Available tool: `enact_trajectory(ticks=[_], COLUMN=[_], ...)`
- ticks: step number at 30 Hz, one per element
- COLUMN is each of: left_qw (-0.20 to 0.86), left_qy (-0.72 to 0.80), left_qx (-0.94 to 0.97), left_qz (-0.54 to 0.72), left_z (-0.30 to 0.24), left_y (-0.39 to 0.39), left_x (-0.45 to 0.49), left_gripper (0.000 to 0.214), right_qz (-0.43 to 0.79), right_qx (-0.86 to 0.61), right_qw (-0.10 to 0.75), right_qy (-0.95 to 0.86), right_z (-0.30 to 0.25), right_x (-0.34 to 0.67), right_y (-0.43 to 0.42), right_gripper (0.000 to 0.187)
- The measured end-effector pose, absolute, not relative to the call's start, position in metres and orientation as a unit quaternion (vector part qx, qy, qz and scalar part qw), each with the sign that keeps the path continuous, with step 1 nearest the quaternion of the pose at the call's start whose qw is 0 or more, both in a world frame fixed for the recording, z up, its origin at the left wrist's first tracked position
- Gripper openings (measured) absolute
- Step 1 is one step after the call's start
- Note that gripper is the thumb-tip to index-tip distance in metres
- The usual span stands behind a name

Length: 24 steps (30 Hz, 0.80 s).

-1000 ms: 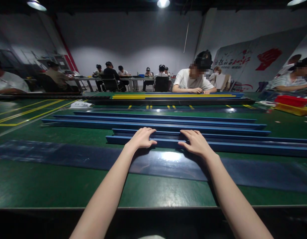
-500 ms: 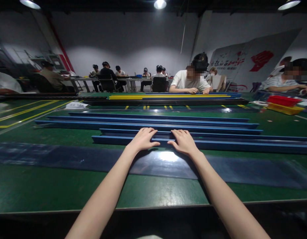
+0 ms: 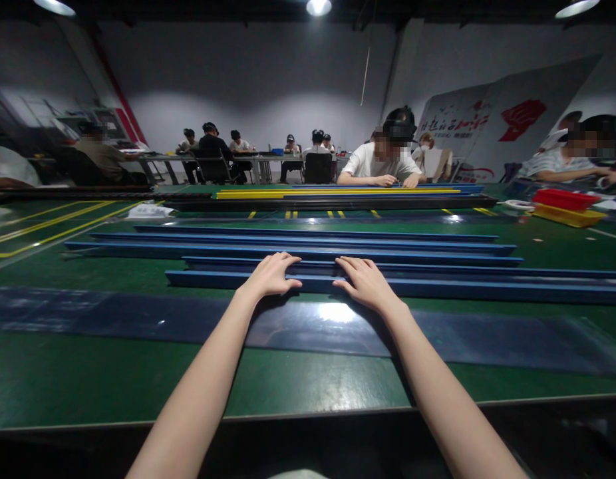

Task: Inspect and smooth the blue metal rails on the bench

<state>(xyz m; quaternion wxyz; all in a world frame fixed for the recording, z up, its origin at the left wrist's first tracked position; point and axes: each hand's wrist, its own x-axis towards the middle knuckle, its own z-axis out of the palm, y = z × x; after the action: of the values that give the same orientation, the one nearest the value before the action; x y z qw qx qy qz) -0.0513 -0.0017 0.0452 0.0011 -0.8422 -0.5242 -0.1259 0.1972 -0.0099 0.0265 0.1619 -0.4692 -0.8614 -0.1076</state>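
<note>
Since a second ago the nearest blue rail [image 3: 462, 289] has slid to the person's left along the tabletop [image 3: 88, 379], so its left end now sticks out further on that side. The right hand [image 3: 366, 285] has moved in closer to the left hand [image 3: 271, 276].

The rail is long and thin. It lies flat, with its long axis running left to right across the view, square to both forearms. It sits straight ahead of the person, at the far edge of a dark glossy sheet [image 3: 113, 313] spread on the green tabletop. Both hands rest on it palm down, near its left end, with much more rail to their right than to their left. The left hand is the one nearer that left end. In each grip the fingers lie close together over the top of the rail and the thumb stretches along its near face. Neither hand is closed around it.

A second blue rail [image 3: 438, 271] lies just behind the first, parallel and touching or nearly so, and the fingertips reach it. Two more blue rails [image 3: 308, 251] lie further back, also parallel. Beyond them is a bundle of yellow and blue rails [image 3: 338, 193], where a person in a white shirt [image 3: 372, 163] sits facing this way. A red tray [image 3: 562, 198] rests on a yellow tray [image 3: 567, 215] at far right. More people sit at tables in the background.
</note>
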Motion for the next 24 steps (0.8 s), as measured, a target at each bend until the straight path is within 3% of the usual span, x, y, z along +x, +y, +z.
enact_trajectory(ticks=[6,16,24], left_qw=[-0.034,-0.023,0.01], left_qy=[-0.556,-0.524,-0.486], left_qx=[-0.824,-0.843,-0.861], left_qz=[-0.102,-0.124,-0.149], left_z=[0.05,0.05,0.037], left_y=[0.003,-0.003,-0.003], left_x=[-0.077,-0.047,-0.024], left_gripper=[0.061,0.063,0.056], right_qz=[-0.069,-0.135,-0.126], right_qx=[-0.541,-0.504,-0.489], right_qw=[0.206,0.177,0.18], right_qy=[-0.812,-0.835,-0.844], right_z=[0.027,0.023,0.022], right_x=[0.228,0.221,0.184], right_y=[-0.008,-0.006,-0.006], right_gripper=[0.052,0.047,0.053])
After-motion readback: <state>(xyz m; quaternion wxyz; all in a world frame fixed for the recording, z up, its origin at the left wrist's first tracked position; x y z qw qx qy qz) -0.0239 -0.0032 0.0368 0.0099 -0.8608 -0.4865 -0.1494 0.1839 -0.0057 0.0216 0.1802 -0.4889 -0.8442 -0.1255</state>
